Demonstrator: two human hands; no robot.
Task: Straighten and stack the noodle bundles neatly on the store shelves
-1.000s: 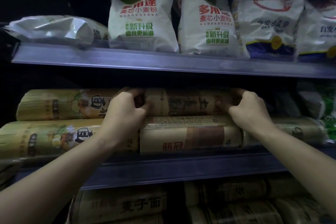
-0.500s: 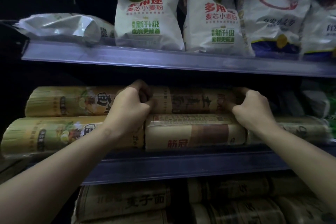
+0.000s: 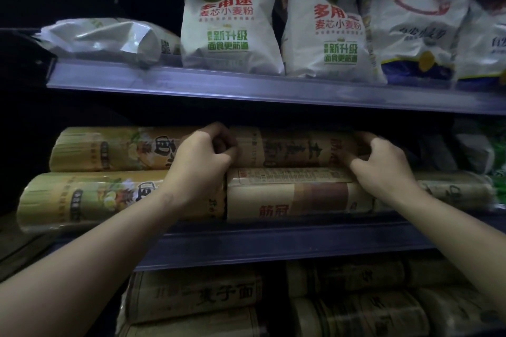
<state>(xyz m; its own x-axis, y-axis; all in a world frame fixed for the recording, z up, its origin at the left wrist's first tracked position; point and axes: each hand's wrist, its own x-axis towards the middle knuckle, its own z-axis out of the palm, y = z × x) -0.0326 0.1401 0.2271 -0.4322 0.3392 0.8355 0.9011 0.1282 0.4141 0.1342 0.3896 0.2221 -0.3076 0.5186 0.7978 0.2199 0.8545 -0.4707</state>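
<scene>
Squaring the upper noodle bundle (image 3: 295, 148) at twelve o'clock: left hand (image 3: 202, 161) and right hand (image 3: 383, 164) clamp curled fingers on its ends; next, probably nudging it flush.

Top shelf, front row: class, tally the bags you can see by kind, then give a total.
White upright bags with red and green lettering: 2
White upright bags with a blue and yellow band: 2 (one cut off by the right edge of the picture)
Crumpled white bag lying on its side: 1
Total: 5
</scene>
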